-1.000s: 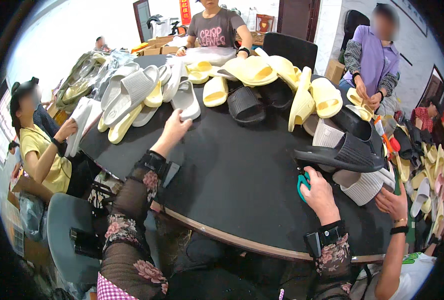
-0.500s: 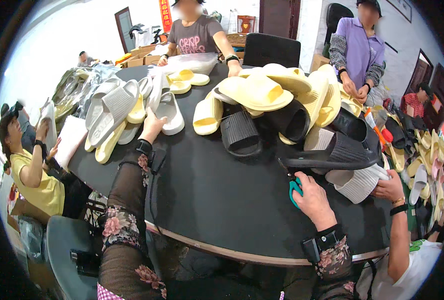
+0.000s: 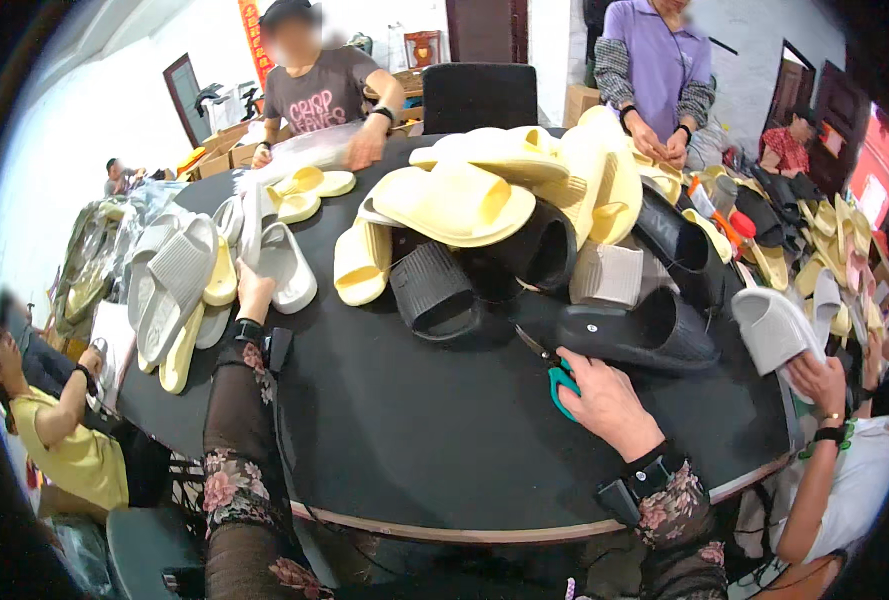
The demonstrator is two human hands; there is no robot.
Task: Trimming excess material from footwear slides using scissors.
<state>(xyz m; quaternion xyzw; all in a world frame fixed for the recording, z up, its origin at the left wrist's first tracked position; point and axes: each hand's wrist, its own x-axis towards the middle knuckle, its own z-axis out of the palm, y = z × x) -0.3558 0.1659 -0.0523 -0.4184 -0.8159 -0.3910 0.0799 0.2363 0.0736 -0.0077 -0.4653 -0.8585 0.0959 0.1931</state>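
Note:
My left hand (image 3: 255,293) is closed on the near end of a pale grey slipper (image 3: 250,228) standing on its edge among other slippers on the left. A light grey slipper (image 3: 289,272) lies just right of that hand. My right hand (image 3: 612,402) grips scissors (image 3: 556,374) with teal handles; their dark blades point away and to the left. Just beyond this hand lies a black slipper (image 3: 632,332), sole edge toward me. The slipper pile behind it includes yellow slippers (image 3: 454,203), a black ribbed slipper (image 3: 434,292) and a pale grey slipper (image 3: 605,274).
The dark table (image 3: 414,440) has a curved near edge. At the right, a co-worker's hand (image 3: 817,383) holds a light grey slipper (image 3: 772,330). Across the table, one person handles clear plastic (image 3: 309,150); another stands in purple (image 3: 656,70). More slippers (image 3: 834,240) lie far right.
The view has swung right, so the scene sits further left. The co-worker at the right has drawn a light grey slipper away from the pile. Both my hands keep their holds.

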